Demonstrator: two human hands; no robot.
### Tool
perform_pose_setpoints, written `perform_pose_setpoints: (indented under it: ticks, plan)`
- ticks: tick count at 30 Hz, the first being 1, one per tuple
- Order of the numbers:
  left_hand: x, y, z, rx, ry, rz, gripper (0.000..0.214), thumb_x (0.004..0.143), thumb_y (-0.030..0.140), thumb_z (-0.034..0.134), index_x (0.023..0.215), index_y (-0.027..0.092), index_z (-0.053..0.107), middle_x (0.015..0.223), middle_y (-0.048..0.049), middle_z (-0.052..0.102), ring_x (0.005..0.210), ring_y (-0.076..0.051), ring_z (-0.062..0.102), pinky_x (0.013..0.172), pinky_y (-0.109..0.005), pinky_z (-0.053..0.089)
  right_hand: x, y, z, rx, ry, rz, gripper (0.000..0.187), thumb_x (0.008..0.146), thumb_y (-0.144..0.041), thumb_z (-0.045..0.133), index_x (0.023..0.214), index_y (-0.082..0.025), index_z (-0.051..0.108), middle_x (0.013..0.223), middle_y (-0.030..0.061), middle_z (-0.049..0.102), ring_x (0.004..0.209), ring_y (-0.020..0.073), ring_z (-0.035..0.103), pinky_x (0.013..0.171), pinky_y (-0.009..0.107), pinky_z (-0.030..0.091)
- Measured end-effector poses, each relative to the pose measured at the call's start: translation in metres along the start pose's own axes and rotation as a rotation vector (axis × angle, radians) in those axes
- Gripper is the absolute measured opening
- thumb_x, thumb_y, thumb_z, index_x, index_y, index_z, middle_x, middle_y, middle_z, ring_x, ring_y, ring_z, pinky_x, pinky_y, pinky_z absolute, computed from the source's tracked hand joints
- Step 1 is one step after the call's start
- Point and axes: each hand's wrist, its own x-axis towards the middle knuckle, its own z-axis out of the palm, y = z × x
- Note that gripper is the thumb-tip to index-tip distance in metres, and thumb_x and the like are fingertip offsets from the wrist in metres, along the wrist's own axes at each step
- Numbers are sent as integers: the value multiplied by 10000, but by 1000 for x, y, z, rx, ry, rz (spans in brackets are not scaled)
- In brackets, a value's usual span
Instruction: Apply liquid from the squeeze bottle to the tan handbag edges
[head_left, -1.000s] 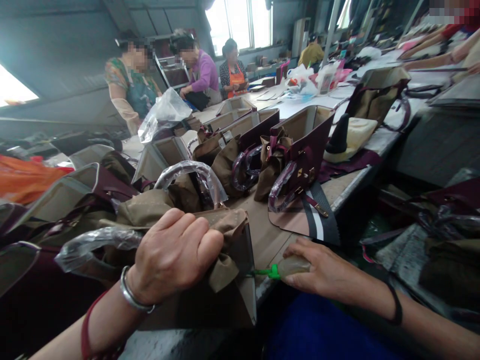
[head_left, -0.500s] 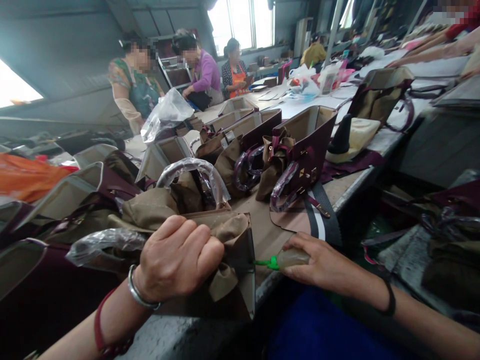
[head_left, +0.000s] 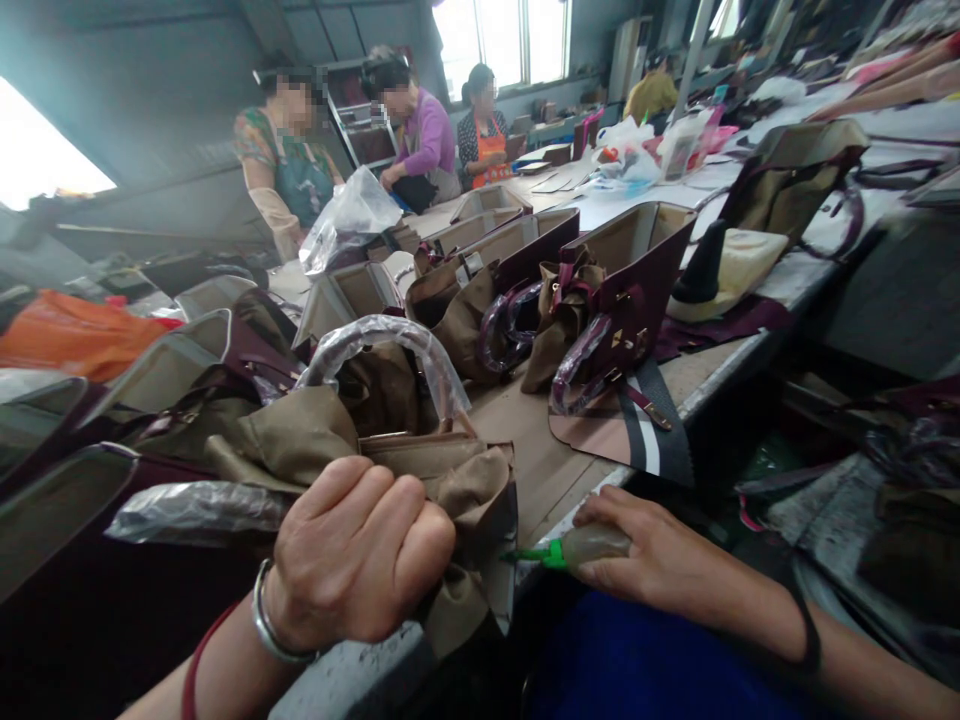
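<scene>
My left hand (head_left: 364, 560) is closed in a fist on an unfinished handbag, gripping its loose olive-brown lining (head_left: 476, 490). The bag lies tilted at the table's near edge, and its plastic-wrapped handle (head_left: 390, 335) arches up behind the fist. What the fingertips pinch is hidden. In my right hand (head_left: 660, 555) is a small squeeze bottle (head_left: 596, 545), cloudy, with a green nozzle (head_left: 547, 554). The nozzle points left, its tip at the bag's right side edge. I cannot tell whether the tip touches the bag.
Several dark-red handbags (head_left: 649, 280) crowd the table (head_left: 525, 450). A striped piece (head_left: 652, 430) overhangs its front edge. A pale container with a black cone (head_left: 701, 265) stands further right. People work across the table; a clear plastic bag (head_left: 349, 220) lies near one. More bag parts are at lower right.
The view has swung slightly left, so the scene sits further right. The green nozzle tip now reaches a little further over the bag's edge. Both hands keep their grips.
</scene>
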Motion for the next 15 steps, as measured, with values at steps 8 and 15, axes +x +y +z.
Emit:
perform_pose_setpoints:
  ticks: [8,15]
  plan:
    - [-15,29,-27,-131,-39,-193,266,883,52,370,658,170,447,580,-22,444,578,-175,435,569,-341,287,3,0,-1,48,17,50,234,733,-317,627,922,-181,606,853,20,545,730,154,548,657,250,414]
    - [-31,43,-45,-117,-55,-255,274,876,37,387,649,176,451,574,-5,392,621,-181,473,594,-335,289,-1,-6,0,137,-115,46,173,668,-223,626,838,-194,628,854,4,559,709,133,548,609,212,408]
